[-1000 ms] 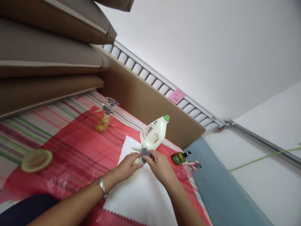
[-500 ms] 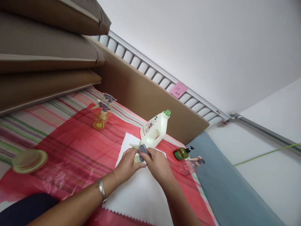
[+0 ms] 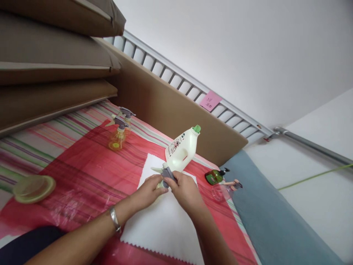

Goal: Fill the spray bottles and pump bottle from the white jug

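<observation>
"Checking the sprayer (image 3: 167, 173): where, which way?"
"Over the white cloth (image 3: 165, 228), near its far edge, just beside the jug (image 3: 180, 151). Nozzle (image 3: 164, 165) toward cloth's far-left corner, trigger (image 3: 156, 170) out left. Long axis roughly head-up; exact tilt unclear, lower body mostly hidden."
"Fingers?"
"Left hand (image 3: 147, 190) curled round the neck. Right hand (image 3: 188, 191) pinching the grey head (image 3: 170, 175), thumb on the near side."

Pink note (image 3: 210, 101): prob. "311", rest illeg.
</observation>
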Action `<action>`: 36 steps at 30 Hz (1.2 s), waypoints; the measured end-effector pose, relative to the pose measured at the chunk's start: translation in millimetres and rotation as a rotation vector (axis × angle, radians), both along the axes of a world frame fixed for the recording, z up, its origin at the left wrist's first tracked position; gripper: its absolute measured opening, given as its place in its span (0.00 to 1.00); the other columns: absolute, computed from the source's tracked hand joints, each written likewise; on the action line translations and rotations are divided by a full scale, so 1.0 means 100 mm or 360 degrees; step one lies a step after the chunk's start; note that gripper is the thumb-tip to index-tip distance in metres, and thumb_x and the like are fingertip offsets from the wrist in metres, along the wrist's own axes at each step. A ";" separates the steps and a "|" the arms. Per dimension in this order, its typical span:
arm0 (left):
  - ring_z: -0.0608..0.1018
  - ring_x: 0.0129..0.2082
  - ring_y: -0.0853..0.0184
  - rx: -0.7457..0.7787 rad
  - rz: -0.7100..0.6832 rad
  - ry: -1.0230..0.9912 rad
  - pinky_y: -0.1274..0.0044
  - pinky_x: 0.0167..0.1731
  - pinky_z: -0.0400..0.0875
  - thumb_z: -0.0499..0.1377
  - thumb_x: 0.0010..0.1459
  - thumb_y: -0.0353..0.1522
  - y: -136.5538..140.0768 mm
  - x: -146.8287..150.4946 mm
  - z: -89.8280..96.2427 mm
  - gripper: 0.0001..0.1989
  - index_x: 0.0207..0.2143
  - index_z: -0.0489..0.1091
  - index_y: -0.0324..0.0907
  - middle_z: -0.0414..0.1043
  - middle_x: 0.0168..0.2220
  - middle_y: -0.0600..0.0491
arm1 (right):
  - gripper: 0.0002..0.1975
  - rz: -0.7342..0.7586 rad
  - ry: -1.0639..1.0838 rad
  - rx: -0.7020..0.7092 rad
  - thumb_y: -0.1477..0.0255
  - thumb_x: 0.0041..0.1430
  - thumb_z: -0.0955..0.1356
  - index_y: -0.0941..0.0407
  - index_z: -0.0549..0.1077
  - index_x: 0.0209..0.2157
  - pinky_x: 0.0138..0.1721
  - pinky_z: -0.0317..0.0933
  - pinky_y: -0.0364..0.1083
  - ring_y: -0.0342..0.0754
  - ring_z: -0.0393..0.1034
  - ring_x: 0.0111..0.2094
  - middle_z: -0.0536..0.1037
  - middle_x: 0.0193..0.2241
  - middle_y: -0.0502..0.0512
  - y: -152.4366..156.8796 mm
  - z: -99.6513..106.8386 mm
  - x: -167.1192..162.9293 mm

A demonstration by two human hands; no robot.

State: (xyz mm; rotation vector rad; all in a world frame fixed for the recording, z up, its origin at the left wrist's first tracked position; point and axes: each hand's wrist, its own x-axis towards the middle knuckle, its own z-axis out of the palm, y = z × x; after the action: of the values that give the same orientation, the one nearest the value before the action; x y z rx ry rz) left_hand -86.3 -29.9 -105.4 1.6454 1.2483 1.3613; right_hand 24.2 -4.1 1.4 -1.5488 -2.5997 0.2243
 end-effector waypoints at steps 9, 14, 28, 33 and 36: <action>0.70 0.44 0.60 0.0001 -0.0017 -0.0063 0.70 0.45 0.62 0.57 0.52 0.36 -0.01 -0.01 0.00 0.12 0.40 0.67 0.43 0.71 0.41 0.50 | 0.11 0.0008 -0.0031 0.0025 0.66 0.57 0.62 0.56 0.66 0.24 0.24 0.44 0.42 0.44 0.63 0.25 0.73 0.23 0.52 -0.04 0.03 -0.01; 0.71 0.42 0.58 -0.0083 0.0230 -0.0109 0.69 0.43 0.63 0.65 0.43 0.37 0.01 0.00 -0.03 0.20 0.39 0.67 0.42 0.72 0.39 0.50 | 0.11 -0.0017 -0.0036 0.0000 0.65 0.57 0.62 0.55 0.67 0.24 0.24 0.44 0.42 0.44 0.64 0.25 0.73 0.24 0.51 -0.05 0.04 -0.01; 0.70 0.47 0.57 -0.0143 0.0070 0.0035 0.68 0.47 0.62 0.67 0.38 0.33 0.08 0.02 -0.24 0.25 0.43 0.69 0.47 0.72 0.44 0.51 | 0.07 0.0367 0.0147 -0.0163 0.69 0.55 0.64 0.52 0.74 0.31 0.34 0.56 0.43 0.47 0.67 0.34 0.76 0.32 0.49 -0.05 0.48 0.15; 0.68 0.47 0.56 -0.0195 0.0110 0.0108 0.68 0.48 0.61 0.70 0.30 0.33 0.07 0.00 -0.34 0.36 0.47 0.65 0.47 0.67 0.47 0.50 | 0.10 0.0022 0.0604 0.0044 0.62 0.53 0.65 0.53 0.75 0.30 0.31 0.60 0.45 0.48 0.68 0.30 0.76 0.27 0.50 0.01 0.88 0.59; 0.68 0.48 0.56 -0.0178 0.0110 0.0113 0.67 0.48 0.61 0.69 0.31 0.32 0.07 0.01 -0.42 0.38 0.48 0.62 0.45 0.66 0.47 0.48 | 0.14 -0.0331 0.1296 0.0176 0.59 0.50 0.67 0.55 0.74 0.33 0.30 0.62 0.45 0.46 0.68 0.26 0.75 0.25 0.51 0.10 0.79 0.99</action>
State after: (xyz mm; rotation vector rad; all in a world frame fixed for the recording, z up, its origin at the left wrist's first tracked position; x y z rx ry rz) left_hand -85.2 -23.3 -146.9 1.5985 1.4087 1.2594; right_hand 123.0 5.7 80.3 -1.2992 -1.7814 0.5443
